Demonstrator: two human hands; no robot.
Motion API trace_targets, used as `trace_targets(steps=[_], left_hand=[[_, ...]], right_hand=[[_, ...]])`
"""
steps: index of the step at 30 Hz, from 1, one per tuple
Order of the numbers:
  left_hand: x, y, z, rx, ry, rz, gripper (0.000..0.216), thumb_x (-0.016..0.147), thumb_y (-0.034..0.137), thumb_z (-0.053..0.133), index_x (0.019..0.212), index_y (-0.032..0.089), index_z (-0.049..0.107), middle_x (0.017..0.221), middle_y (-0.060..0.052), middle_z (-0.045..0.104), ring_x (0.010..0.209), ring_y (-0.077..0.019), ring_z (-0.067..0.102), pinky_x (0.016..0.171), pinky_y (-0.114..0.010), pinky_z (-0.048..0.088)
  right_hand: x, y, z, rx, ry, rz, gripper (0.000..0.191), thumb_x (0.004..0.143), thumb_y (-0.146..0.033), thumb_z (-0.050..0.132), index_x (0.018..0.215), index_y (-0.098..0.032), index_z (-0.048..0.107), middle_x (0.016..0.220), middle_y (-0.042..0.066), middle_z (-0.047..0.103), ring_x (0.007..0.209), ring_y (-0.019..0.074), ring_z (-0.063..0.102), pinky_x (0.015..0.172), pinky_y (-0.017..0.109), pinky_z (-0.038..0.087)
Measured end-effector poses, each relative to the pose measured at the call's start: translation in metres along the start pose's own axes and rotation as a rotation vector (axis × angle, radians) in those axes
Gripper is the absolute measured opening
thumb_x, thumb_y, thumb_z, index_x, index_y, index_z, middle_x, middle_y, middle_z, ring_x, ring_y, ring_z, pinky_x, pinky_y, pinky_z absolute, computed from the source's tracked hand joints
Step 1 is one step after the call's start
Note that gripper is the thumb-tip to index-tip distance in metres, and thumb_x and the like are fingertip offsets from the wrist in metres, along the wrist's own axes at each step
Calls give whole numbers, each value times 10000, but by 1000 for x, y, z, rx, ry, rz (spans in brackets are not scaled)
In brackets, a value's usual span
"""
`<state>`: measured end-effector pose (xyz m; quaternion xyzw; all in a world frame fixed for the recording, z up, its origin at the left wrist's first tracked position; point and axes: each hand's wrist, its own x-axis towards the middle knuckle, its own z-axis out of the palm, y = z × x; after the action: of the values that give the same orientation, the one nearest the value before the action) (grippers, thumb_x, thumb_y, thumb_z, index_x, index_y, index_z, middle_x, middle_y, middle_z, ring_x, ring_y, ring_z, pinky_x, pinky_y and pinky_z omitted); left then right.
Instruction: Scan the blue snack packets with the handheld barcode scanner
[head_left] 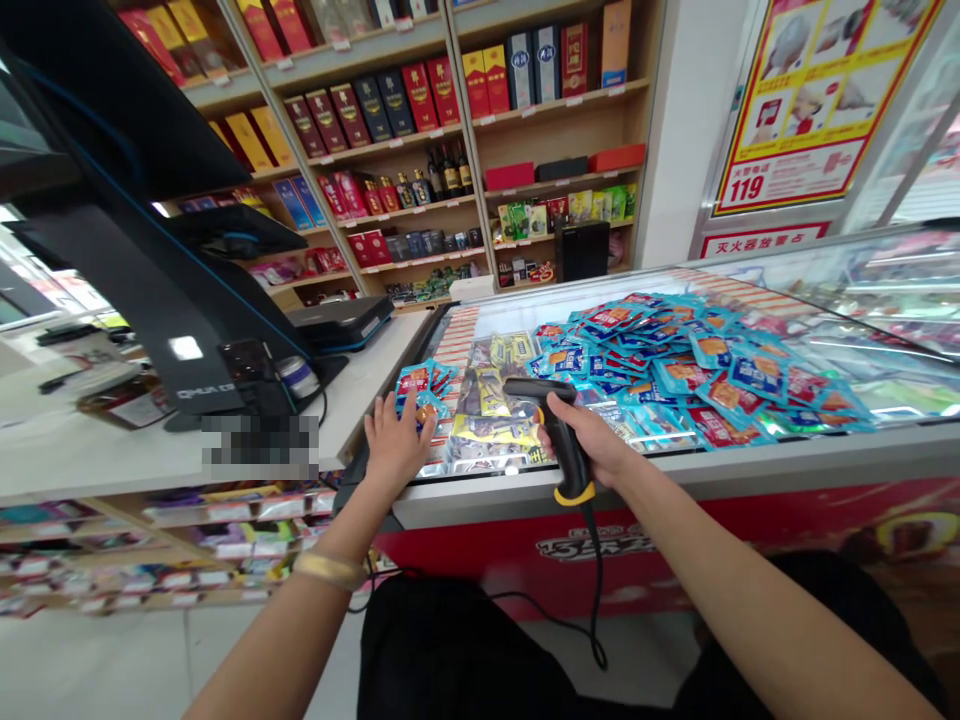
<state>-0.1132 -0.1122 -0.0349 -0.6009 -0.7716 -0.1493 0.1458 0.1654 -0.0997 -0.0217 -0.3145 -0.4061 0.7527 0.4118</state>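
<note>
My right hand (589, 437) is wrapped round the grip of a black and yellow barcode scanner (571, 455), whose head points left over the glass counter. From the scanner's base a black cable hangs down in front of the counter. Fingers spread, my left hand (397, 440) rests at the counter's left end, touching a few small blue and red snack packets (424, 380). Between both hands lie yellow and grey snack packets (487, 400). A large heap of blue and red snack packets (675, 350) covers the counter to the right of the scanner.
On the left, a white checkout desk (352, 395) carries a black point-of-sale terminal (187, 300). Shelves (390, 140) with boxes and bottles stand behind. The display freezer's glass top (847, 330) runs right, with a red front (487, 545) near my knees.
</note>
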Motion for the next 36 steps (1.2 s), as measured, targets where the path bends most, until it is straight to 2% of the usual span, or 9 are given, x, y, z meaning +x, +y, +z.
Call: trace_targets(steps=[4,7,13,17,22,28,30,33,36], left_hand=[[3,13,-3,-128,231,122,552,917,391,417,1402,128,435,1440,-236,402,1395,-386,295,1100,-607,252],[11,43,0,-292,279,286,521,903,366,458,1375,145,442,1416,-217,416,1361,-347,352,1087,-563,315],[33,146,18,-555,157,565,508,905,299,469,1384,145,400,1373,-185,472,1321,-271,426,1087,-462,373],[51,194,32,-517,48,581,534,856,217,522,1362,76,425,1388,-224,481,1323,-290,440,1101,-444,369],[62,199,42,-357,-56,520,562,864,215,527,1397,101,390,1412,-198,491,1365,-312,396,1105,-489,346],[55,194,34,-328,-28,507,439,861,170,524,1299,138,523,1232,-149,633,1147,-250,593,1011,-383,438],[54,194,33,-420,29,500,341,871,168,491,1192,159,602,1176,-132,656,1108,-244,605,999,-384,440],[53,190,36,-724,129,321,254,900,256,455,1031,165,652,1022,-119,684,1022,-250,633,943,-385,468],[52,187,40,-1009,83,95,298,921,366,411,904,167,632,702,-50,616,705,-211,657,705,-344,529]], right_hand=[[-3,-9,-16,41,7,-49,409,758,-564,667,756,-162,598,539,3,576,468,100,501,465,205,420],[-11,-25,-38,64,68,-71,399,763,-565,660,760,-170,602,541,0,569,469,104,490,450,209,414],[-31,-48,-85,106,158,-119,413,750,-593,654,725,-192,557,555,2,560,484,115,481,449,222,402],[-35,-47,-93,145,167,-154,420,748,-609,640,741,-202,537,566,-1,557,499,123,497,486,236,427],[-33,-44,-87,139,182,-161,428,751,-607,637,730,-191,542,547,2,554,481,119,488,468,233,405],[-33,-43,-87,93,193,-153,448,754,-623,625,698,-186,542,530,0,543,470,116,479,448,227,378],[-33,-42,-88,92,186,-159,426,760,-606,630,724,-188,554,541,-1,552,478,116,487,466,227,391],[-33,-42,-89,79,178,-149,411,766,-596,629,751,-191,563,549,0,559,481,120,490,474,232,399],[-33,-40,-89,58,166,-133,429,747,-609,641,755,-187,565,552,4,566,480,122,489,472,236,399]])
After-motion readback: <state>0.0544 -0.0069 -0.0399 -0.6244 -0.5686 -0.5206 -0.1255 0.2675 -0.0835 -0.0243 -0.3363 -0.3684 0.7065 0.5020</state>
